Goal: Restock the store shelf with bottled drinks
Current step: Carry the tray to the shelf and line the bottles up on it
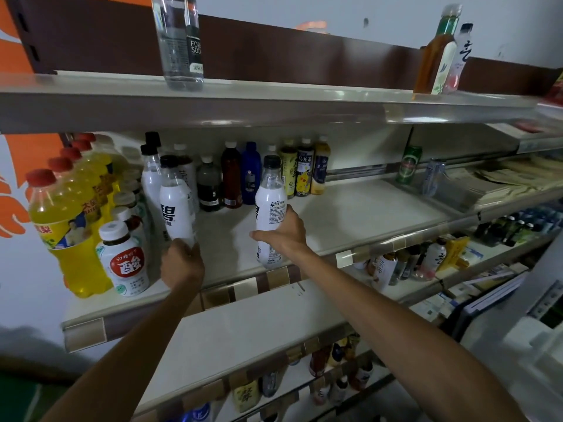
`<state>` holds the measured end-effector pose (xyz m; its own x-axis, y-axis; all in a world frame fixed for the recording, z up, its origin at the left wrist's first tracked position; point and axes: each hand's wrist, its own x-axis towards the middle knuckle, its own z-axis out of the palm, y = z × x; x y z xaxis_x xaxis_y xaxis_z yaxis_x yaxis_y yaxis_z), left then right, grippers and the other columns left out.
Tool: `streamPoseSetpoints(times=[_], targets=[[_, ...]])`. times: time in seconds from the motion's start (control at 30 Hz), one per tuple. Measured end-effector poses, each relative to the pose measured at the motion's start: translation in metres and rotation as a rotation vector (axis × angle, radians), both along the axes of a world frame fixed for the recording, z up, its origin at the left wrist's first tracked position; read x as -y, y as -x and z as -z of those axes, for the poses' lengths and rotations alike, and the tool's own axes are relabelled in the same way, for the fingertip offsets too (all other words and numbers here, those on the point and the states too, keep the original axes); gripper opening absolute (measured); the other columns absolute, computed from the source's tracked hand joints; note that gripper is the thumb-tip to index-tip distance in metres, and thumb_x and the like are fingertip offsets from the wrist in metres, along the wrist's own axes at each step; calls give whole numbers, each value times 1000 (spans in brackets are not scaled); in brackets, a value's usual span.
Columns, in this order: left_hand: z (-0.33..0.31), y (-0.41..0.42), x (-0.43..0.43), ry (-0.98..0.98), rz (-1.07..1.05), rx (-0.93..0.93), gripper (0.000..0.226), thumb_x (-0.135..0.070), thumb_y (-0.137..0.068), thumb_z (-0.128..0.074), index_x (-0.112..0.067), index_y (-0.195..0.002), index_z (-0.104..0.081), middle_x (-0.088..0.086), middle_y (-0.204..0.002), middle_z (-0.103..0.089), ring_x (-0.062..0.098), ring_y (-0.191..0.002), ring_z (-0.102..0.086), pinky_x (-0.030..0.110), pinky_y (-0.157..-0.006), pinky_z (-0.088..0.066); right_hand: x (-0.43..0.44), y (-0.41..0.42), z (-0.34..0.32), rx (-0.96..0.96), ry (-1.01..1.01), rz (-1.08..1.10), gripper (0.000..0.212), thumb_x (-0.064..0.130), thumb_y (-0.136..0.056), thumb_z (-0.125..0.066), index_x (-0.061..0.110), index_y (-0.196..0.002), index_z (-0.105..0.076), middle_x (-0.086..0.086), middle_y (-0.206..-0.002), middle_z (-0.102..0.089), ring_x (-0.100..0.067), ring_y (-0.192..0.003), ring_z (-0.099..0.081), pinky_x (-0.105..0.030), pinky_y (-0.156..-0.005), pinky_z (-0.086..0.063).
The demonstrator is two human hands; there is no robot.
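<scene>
My left hand (182,263) grips the base of a white bottle with a black cap (176,199), held upright over the middle shelf (350,220) beside a matching white bottle (151,178) behind it. My right hand (281,231) grips a second white black-capped bottle (270,202) around its lower middle, upright above the shelf's front part. A row of mixed drink bottles (262,172) stands at the back of this shelf.
Yellow red-capped bottles (70,214) and a small white bottle with a red label (123,257) crowd the shelf's left end. A green can (408,163) stands to the right. The top shelf holds a clear bottle (178,41) and two bottles (441,53). Lower shelves carry more drinks.
</scene>
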<state>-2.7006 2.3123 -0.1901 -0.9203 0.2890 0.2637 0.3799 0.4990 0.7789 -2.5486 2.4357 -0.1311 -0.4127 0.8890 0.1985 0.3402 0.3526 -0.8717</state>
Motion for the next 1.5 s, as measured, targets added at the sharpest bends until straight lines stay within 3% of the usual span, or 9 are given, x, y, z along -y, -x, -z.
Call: streamPoseSetpoints(times=[0.23,0.57,0.67,1.0,1.23,1.37,1.5], targets=[[-7,14,-7,42,-11,85,24,-25,-98,-54,-1,-102,-55,23,-104,-60,40,-95,-59,45,-74,-47,-5,10,1,11,6,6,69,35,-53,-90,17,-108,-52,-1,-105,-67,-21,-95,-63,-37,-82,-56],[-8,27,-16,131,-10,137,17,-13,-99,-47,1,-109,-49,26,-110,-58,43,-104,-57,50,-82,-46,-9,10,15,27,12,5,61,30,-58,-88,20,-103,-48,4,-95,-62,-20,-90,-63,-36,-81,-55],[-11,30,-17,127,1,168,21,-9,-97,-47,2,-115,-48,29,-117,-57,46,-111,-55,53,-91,-46,-9,9,15,23,14,-6,62,31,-58,-88,20,-103,-47,4,-95,-62,-20,-90,-63,-36,-80,-56],[-18,37,-5,179,96,210,36,-13,-96,-49,2,-127,-40,27,-131,-51,43,-123,-49,48,-99,-41,-11,2,16,40,40,-89,71,28,-58,-90,18,-111,-44,3,-104,-63,-21,-99,-62,-39,-87,-53],[-19,38,-1,176,101,238,49,-11,-93,-50,0,-138,-33,26,-135,-50,43,-124,-48,48,-102,-42,-12,-6,16,159,9,-137,75,16,-60,-89,15,-118,-40,-5,-125,-60,-27,-113,-58,-41,-93,-50],[-14,34,10,220,24,181,43,-7,-93,-51,-1,-134,-40,22,-130,-55,41,-120,-53,48,-98,-45,-9,-6,15,163,-4,-120,72,20,-59,-90,16,-113,-42,-5,-124,-61,-27,-111,-59,-42,-92,-51],[-11,17,8,314,87,-34,31,-10,-95,-47,-10,-124,-35,17,-109,-63,33,-90,-61,43,-75,-48,-5,-4,12,178,-19,-111,71,20,-60,-89,15,-112,-42,-6,-124,-61,-28,-110,-60,-41,-91,-52]])
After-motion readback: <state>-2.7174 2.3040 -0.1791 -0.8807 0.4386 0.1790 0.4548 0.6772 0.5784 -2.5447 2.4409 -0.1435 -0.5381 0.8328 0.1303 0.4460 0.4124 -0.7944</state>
